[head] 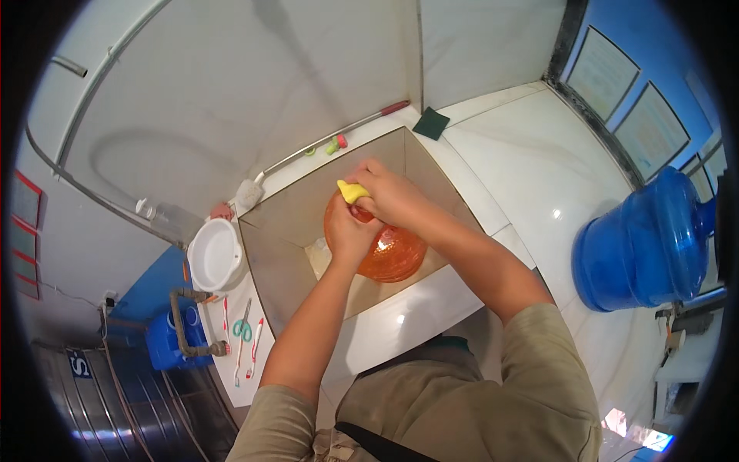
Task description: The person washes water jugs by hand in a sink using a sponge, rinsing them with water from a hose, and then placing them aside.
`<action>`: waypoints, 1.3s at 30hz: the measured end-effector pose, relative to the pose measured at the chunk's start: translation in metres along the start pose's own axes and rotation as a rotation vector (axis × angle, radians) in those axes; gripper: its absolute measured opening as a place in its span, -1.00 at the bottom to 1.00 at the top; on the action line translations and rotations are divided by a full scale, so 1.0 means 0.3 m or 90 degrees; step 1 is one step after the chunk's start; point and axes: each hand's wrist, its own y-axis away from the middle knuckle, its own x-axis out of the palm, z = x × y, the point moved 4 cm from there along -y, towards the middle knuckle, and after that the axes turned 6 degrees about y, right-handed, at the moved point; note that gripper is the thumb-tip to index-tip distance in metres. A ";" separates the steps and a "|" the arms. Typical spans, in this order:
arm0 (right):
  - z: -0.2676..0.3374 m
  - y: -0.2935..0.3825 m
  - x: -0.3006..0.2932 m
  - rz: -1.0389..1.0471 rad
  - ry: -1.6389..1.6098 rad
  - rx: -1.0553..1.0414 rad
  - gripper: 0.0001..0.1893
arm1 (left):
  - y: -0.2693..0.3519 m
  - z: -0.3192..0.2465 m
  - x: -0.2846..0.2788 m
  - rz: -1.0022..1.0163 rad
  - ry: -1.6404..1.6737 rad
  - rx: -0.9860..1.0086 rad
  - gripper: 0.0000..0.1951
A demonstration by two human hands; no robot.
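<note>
A round, glossy orange vessel (398,257) with a patterned wall sits inside the sink basin (283,231). My left hand (353,234) grips its upper part, thumb and fingers curled around an orange-red portion. Pressed in my right hand (381,187) is a soft yellow cloth or sponge (352,190), just above the left fingers and against the vessel's top. The two hands touch or nearly touch, and they hide the upper part of the vessel. A pale crumpled item (318,257) lies on the basin floor, left of the vessel.
A long-handled brush (323,140) and a green scouring pad (431,123) lie along the back ledge. On the left are a white plastic bowl (215,254), a tap (183,323), teal-handled scissors (243,330) and toothbrushes (255,346). A large blue water bottle (641,248) stands right.
</note>
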 end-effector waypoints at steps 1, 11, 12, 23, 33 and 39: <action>0.031 0.008 -0.007 -0.005 0.020 -0.016 -0.62 | 0.004 0.005 -0.016 0.008 -0.018 0.020 -0.34; 0.044 0.137 -0.083 0.079 0.408 -0.077 -0.80 | 0.061 0.101 0.046 0.110 -0.153 0.023 -0.27; 0.054 0.102 -0.083 0.104 0.425 -0.072 -0.83 | 0.063 0.111 0.052 0.102 -0.163 0.026 -0.25; 0.061 0.044 0.036 0.629 0.413 0.195 -0.68 | 0.116 0.100 0.077 0.169 -0.237 0.050 -0.26; 0.046 0.094 -0.080 0.674 0.392 0.204 -0.70 | 0.155 0.036 0.141 0.244 -0.314 -0.013 -0.27; 0.023 0.108 -0.086 0.628 0.386 0.182 -0.64 | 0.146 0.020 0.138 0.280 -0.337 -0.031 -0.23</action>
